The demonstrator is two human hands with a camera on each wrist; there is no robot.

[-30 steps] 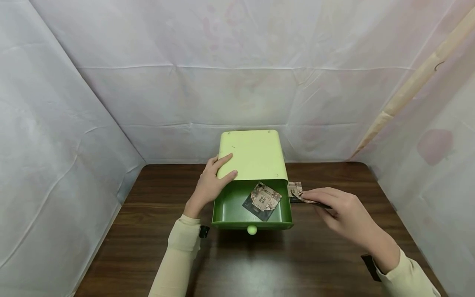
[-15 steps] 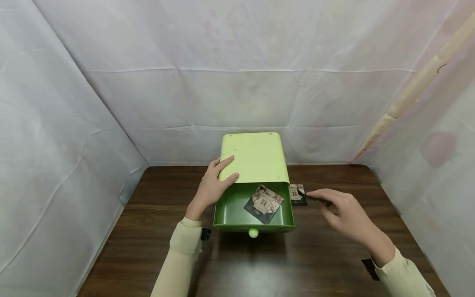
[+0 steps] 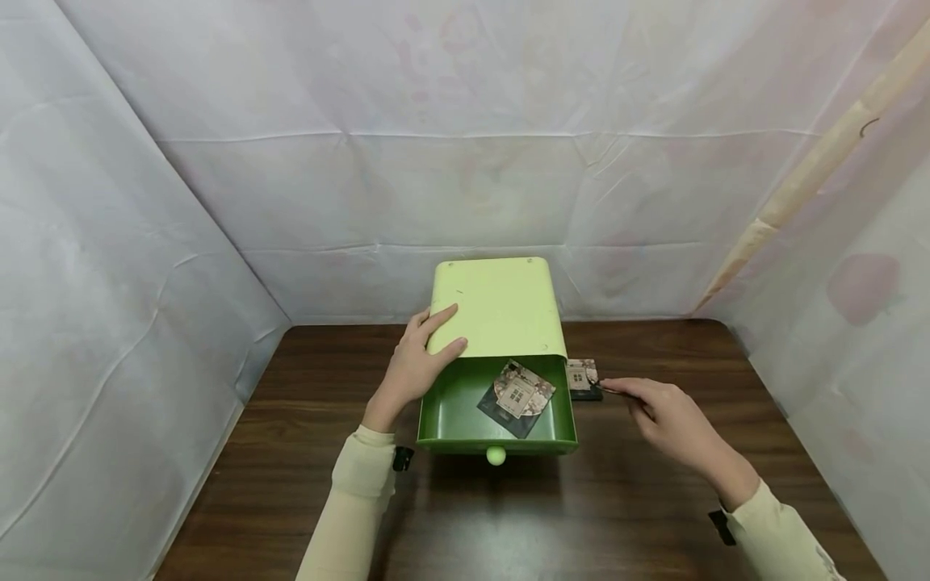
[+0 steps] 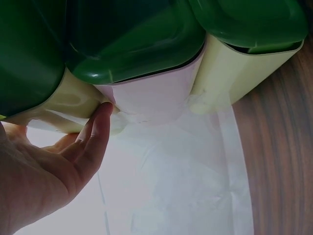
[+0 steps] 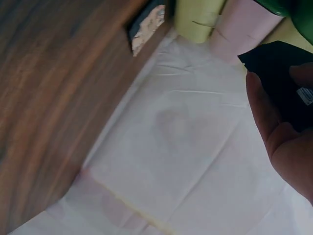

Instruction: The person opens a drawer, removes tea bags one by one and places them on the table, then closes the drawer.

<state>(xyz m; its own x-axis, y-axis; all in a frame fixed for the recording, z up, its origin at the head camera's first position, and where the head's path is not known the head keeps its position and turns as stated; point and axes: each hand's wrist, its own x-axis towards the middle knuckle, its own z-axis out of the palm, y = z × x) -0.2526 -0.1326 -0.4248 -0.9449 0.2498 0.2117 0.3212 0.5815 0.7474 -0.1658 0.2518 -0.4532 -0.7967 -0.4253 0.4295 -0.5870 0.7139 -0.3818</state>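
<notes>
Wooden counter (image 3: 610, 516): your right grip (image 3: 679, 424) pinches one packet (image 5: 274, 71), likely light, flexible, best held by its edge; left grip (image 3: 410, 367), unclenched, on box (image 3: 501, 311).

A dark packet (image 5: 271, 63) is pinched beside the open drawer (image 3: 450, 411).

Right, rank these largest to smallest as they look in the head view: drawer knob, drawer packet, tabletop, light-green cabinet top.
1. Tabletop
2. Light-green cabinet top
3. Drawer packet
4. Drawer knob
</notes>
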